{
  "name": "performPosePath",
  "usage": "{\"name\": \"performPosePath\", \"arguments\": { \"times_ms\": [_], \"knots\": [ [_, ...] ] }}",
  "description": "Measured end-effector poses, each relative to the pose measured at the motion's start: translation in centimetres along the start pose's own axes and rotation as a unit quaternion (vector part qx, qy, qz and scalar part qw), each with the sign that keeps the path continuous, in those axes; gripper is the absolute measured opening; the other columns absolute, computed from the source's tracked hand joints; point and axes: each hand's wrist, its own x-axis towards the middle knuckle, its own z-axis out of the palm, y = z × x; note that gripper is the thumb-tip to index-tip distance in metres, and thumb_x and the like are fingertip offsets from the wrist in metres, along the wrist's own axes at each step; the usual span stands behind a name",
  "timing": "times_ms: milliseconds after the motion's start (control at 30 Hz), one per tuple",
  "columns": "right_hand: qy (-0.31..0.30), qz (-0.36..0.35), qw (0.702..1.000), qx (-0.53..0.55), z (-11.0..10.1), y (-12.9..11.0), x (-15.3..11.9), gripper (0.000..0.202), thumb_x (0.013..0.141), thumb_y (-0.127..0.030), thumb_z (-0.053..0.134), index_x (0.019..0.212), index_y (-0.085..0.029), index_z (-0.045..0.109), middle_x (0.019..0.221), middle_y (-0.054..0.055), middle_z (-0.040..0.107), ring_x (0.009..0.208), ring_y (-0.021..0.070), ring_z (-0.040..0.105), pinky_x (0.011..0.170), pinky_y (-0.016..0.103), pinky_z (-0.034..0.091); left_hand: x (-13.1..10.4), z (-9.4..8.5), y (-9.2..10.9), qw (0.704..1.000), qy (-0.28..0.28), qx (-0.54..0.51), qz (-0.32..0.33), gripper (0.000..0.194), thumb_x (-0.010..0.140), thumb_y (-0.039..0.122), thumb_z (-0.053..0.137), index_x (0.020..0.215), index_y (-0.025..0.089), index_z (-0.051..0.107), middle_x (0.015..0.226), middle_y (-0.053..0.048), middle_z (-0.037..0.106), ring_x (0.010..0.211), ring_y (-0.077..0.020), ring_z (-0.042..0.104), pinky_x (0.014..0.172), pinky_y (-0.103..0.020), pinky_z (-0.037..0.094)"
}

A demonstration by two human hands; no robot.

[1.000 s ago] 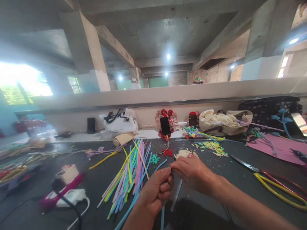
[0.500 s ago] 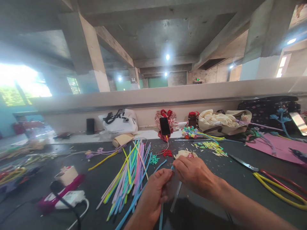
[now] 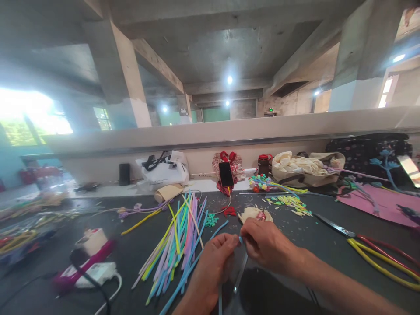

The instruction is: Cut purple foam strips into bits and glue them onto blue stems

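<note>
The dark desk (image 3: 127, 251) carries a fan of coloured strips (image 3: 189, 234) left of centre. Right hand (image 3: 267, 240) and left hand (image 3: 213, 258) meet at lower centre, each grip pinched narrow on a blue strip (image 3: 241, 239). It looks light, soft and bendy, likely best taken by fingertips close to its end.

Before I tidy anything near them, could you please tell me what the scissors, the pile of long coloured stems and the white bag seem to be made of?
Scissors: glossy metal blades, judging by their grey shine; smooth red and yellow handles, perhaps plastic-coated.
Coloured stems: matte and soft-edged, perhaps fuzzy fibre over wire.
White bag: probably thin plastic, given its crinkles and slight sheen.
</note>
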Motion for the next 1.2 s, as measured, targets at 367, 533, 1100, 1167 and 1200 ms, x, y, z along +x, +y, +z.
{"name": "performPosePath", "arguments": {
  "times_ms": [367,533,1100,1167,1200],
  "knots": [
    [-0.030,0.272,0.839,0.470,0.6,-0.7,0.5,0.007,0.066,-0.020,0.046,0.067,-0.016,0.052,0.048,-0.005,0.048,0.038,0.0075,0.045,0.034,0.017,0.033,-0.1,0.0,0.1,0.993,-0.017,-0.114,-0.008,0.022,0.060,0.029,0.067,0.063,0.014,0.051,0.047,0.007,0.044,0.034,0.0014,0.027,0.032,-0.011,0.017],
    [-0.022,0.292,0.781,0.552,0.9,-1.2,1.0,0.006,0.062,-0.021,0.045,0.063,-0.016,0.049,0.039,-0.008,0.043,0.028,0.0045,0.035,0.028,0.014,0.027,-0.1,-0.2,0.0,0.990,-0.024,-0.141,-0.011,0.022,0.061,0.028,0.067,0.064,0.015,0.049,0.046,0.007,0.045,0.033,0.0021,0.026,0.032,-0.011,0.011],
    [-0.054,0.256,0.786,0.560,1.5,-0.5,0.6,0.008,0.068,-0.023,0.050,0.067,-0.015,0.051,0.040,-0.009,0.043,0.029,0.0042,0.038,0.028,0.013,0.029,-0.2,-0.4,-0.1,0.988,-0.040,-0.140,-0.048,0.030,0.056,0.031,0.070,0.058,0.015,0.044,0.042,0.009,0.042,0.031,0.0026,0.019,0.032,-0.011,0.007],
    [-0.042,0.250,0.791,0.556,1.9,-0.5,0.5,0.010,0.069,-0.025,0.050,0.071,-0.015,0.052,0.041,-0.009,0.044,0.030,0.0052,0.040,0.028,0.014,0.031,-0.2,-0.1,-0.2,0.990,-0.047,-0.131,-0.037,0.028,0.059,0.031,0.067,0.057,0.015,0.044,0.041,0.009,0.040,0.031,0.0026,0.018,0.032,-0.012,0.007],
    [-0.030,0.247,0.798,0.548,2.1,-0.6,0.4,0.010,0.070,-0.025,0.049,0.072,-0.015,0.052,0.043,-0.008,0.044,0.031,0.0055,0.040,0.028,0.014,0.031,-0.2,-0.1,-0.2,0.990,-0.045,-0.127,-0.032,0.028,0.060,0.031,0.067,0.056,0.015,0.044,0.042,0.009,0.040,0.031,0.0026,0.018,0.032,-0.012,0.007]
  ]
}}
